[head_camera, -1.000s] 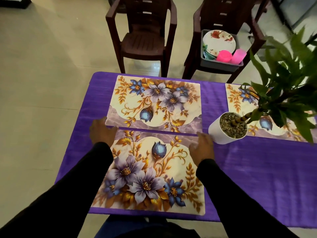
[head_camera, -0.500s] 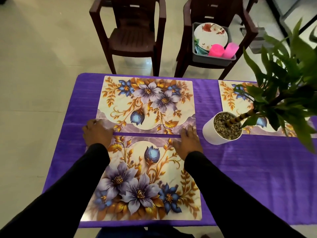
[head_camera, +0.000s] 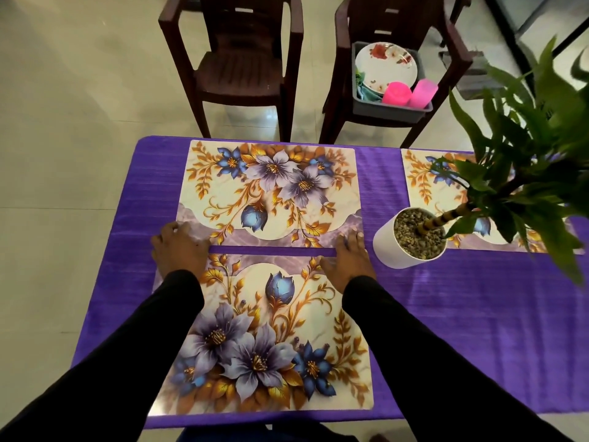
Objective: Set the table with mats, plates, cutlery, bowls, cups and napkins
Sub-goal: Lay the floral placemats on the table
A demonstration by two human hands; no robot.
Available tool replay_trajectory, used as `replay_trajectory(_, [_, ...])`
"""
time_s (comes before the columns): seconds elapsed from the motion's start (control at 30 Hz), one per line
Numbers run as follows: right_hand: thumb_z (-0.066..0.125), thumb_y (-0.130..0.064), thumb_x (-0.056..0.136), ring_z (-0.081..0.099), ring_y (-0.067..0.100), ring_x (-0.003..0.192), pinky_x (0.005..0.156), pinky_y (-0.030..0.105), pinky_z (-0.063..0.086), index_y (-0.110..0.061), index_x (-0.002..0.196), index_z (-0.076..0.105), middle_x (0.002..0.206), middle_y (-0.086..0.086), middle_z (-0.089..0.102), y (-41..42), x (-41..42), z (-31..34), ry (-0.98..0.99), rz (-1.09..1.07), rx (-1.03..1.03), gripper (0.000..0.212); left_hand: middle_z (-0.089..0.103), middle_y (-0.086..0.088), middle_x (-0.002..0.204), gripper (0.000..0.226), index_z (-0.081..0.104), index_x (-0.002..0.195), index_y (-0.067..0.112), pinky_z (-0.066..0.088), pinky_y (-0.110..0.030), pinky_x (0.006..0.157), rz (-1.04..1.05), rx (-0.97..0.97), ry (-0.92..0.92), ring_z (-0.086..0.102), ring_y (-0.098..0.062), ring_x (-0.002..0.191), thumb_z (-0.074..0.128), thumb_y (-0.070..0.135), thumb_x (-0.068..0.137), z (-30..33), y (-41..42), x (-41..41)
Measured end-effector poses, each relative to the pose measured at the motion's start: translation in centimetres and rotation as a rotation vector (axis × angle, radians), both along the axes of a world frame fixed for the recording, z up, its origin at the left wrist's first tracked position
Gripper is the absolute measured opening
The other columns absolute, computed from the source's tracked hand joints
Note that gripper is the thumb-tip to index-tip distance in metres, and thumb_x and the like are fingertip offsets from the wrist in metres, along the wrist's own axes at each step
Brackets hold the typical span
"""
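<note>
Two floral mats lie on the purple tablecloth, the near mat in front of me and the far mat beyond it, with a narrow purple gap between them. My left hand rests flat over the near mat's far left corner, its fingertips touching the far mat's near left corner. My right hand lies flat over the near mat's far right corner, fingers reaching the far mat's near right corner. A third mat lies at the right, partly hidden by plant leaves.
A white pot with a leafy plant stands just right of my right hand. Two dark chairs stand beyond the table; the right chair carries a grey bin holding a flowered plate, two pink cups and green cloth. The left chair is bare.
Both hands have slid forward from the near mat's far corners to the far mat's near corners. The gap between the two mats is now straight and even.
</note>
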State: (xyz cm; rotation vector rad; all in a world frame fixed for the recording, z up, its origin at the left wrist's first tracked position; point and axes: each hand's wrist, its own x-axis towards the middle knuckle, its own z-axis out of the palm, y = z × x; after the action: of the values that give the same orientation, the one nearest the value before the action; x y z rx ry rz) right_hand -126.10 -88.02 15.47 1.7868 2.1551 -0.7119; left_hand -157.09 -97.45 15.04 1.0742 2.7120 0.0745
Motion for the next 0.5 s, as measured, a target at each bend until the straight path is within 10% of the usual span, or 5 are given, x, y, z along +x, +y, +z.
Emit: replay_trajectory(0.5, [0.054,-0.048,0.095,0.003,0.033,0.152,0.121,0.044,0.016,-0.02,0.148,0.03,0.164,0.012,0.012,-0.2,0.2,1.0,0.117,-0.092,0.046,0.065,0.048,-0.018,0.143,0.061,0.049,0.138,0.011,0.04,-0.055,0.107,0.01,0.062,-0.03,0.043,-0.041,0.132,0.063,0.05,0.092,0.0,-0.7,-0.2])
